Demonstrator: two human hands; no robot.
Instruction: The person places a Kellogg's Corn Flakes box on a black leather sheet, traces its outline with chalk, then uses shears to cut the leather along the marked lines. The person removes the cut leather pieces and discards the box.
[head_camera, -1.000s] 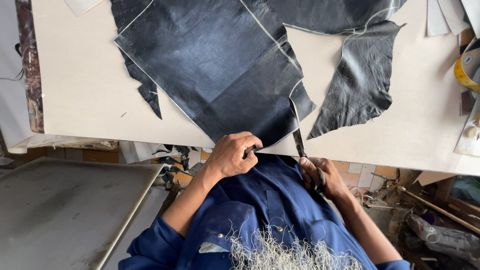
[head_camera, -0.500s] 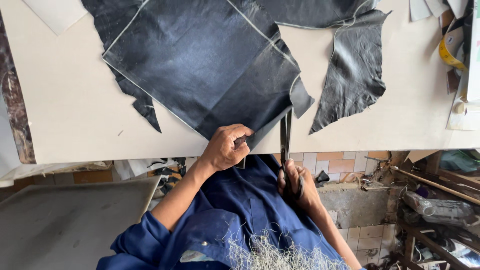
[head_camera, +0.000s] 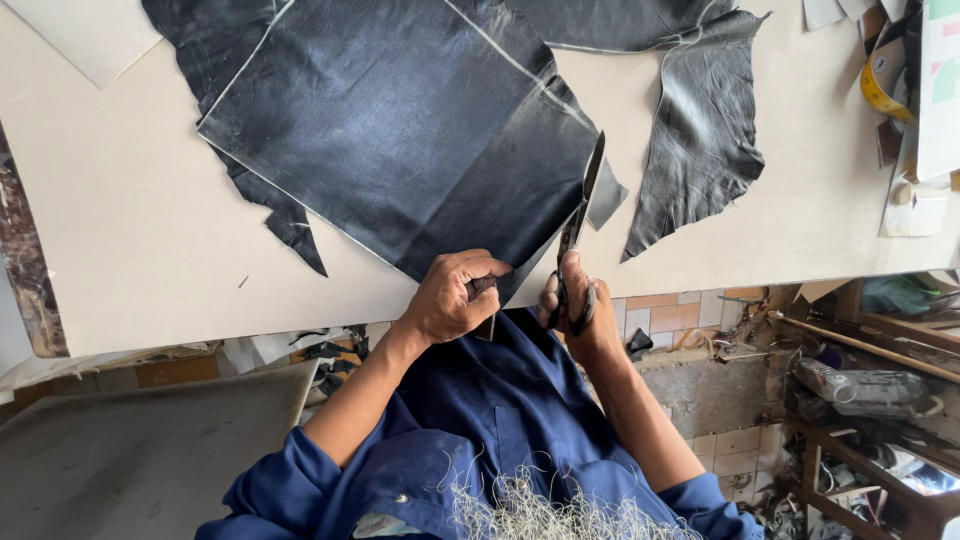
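1. Black leather sheet (head_camera: 400, 140) lies flat on the pale worktable (head_camera: 130, 230), its near corner hanging over the table's front edge at our body.
2. Change since a second ago: the scissors (head_camera: 578, 225) were down below the table edge beside the sheet; now the blades are up and into the sheet's right edge, pointing away from us. We read that as cutting under way along that right side.
3. Our right hand (head_camera: 578, 305) is closed through the scissor handles; blades look nearly together, the sheet between them.
4. Our left hand (head_camera: 450, 298) has stayed at the near corner, fingers curled and pinching the leather at the table edge, keeping it taut.
5. Small flap (head_camera: 606, 195) hangs just right of the blades, touching the cut line.
6. Edges: a separate dark offcut (head_camera: 700, 130) lies near on the right, with a bare strip of table between it and the blades. More dark scraps (head_camera: 285, 220) poke out under the sheet's left side.
7. Room: bare table left of the sheet; the right end is crowded with a yellow tape measure (head_camera: 880, 85) and papers (head_camera: 935, 90), well apart from the scissors.
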